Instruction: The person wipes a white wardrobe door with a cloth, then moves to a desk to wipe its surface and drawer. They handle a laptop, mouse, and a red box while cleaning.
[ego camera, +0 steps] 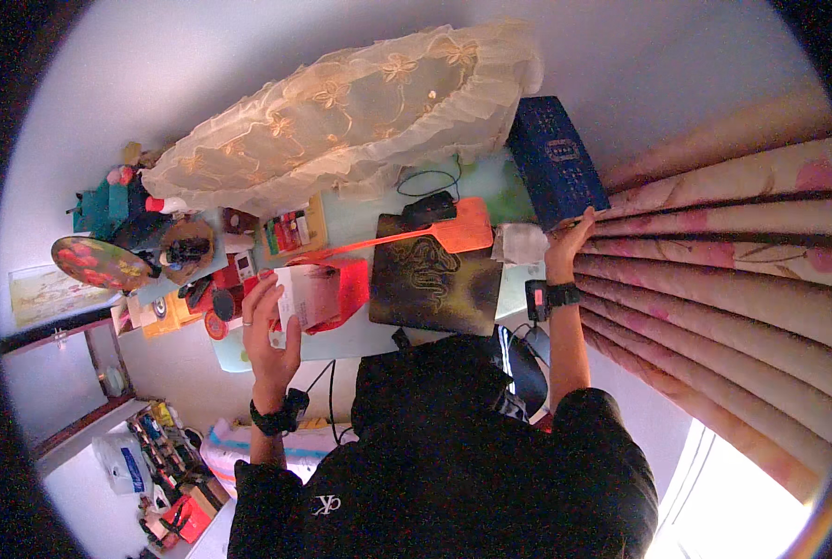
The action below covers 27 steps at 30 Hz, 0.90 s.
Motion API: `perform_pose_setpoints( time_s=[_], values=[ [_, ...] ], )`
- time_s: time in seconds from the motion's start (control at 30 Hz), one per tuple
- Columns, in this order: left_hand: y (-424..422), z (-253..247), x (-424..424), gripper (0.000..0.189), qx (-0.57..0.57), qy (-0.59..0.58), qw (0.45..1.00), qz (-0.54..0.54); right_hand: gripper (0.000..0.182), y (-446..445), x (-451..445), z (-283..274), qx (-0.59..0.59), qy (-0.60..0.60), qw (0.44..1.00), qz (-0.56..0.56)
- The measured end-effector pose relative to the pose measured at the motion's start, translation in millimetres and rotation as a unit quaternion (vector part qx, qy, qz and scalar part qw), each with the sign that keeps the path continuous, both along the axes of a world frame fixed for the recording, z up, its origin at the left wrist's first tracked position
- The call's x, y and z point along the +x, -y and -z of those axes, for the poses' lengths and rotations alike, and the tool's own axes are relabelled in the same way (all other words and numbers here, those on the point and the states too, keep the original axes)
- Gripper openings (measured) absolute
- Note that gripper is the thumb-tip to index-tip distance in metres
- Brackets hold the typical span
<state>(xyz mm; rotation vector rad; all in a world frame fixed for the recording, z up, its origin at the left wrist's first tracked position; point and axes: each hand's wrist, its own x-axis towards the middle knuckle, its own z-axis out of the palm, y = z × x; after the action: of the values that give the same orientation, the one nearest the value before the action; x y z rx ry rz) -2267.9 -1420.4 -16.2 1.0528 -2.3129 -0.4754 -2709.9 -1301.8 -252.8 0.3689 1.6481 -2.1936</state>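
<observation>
My left hand [272, 342] is at the end of a white and pale pink box [318, 297], with the thumb and fingers on either side of its white face. A bright red bag or box [354, 283] lies around that box's far side. My right hand [568, 244] holds the lower end of a dark blue box [559, 161] that bears writing; the box is tilted against the wall side of the table. Between my hands lies a dark mouse pad [437, 279] with a snake emblem. An orange fly swatter [461, 227] rests across its upper part.
A cream lace cover [360, 105] drapes over a wide object at the back of the glass-topped table [381, 342]. A black cable [426, 183] lies before it. Leftward stand a round mirror or plate [101, 263] and small boxes. Flowered curtains [709, 272] hang at right.
</observation>
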Motion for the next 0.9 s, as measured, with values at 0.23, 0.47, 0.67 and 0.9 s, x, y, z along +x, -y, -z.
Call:
perform_pose_setpoints(
  time_s=[0.23, 0.47, 0.67, 0.9],
  values=[
    [-23.9, 13.0, 37.1, 0.032, -0.005, 0.012, 0.991, -0.132, 0.041, 37.6, -5.8, 56.7, 0.018, -0.059, 0.997, 0.046],
    [-51.3, 41.3, 80.1, 0.034, 0.069, -0.015, 0.974, -0.217, 0.051, 47.7, -14.5, 90.3, 0.061, -0.098, 0.993, 0.008],
    [-69.8, 57.5, 86.4, 0.036, 0.138, -0.017, 0.957, -0.253, 0.056, 62.1, 4.6, 76.4, 0.023, -0.035, 0.999, -0.008],
    [-66.3, 69.5, 72.9, 0.049, 0.190, -0.027, 0.955, -0.224, 0.041, 75.5, -18.8, 98.3, -0.067, 0.065, 0.995, -0.025]
  ],
)
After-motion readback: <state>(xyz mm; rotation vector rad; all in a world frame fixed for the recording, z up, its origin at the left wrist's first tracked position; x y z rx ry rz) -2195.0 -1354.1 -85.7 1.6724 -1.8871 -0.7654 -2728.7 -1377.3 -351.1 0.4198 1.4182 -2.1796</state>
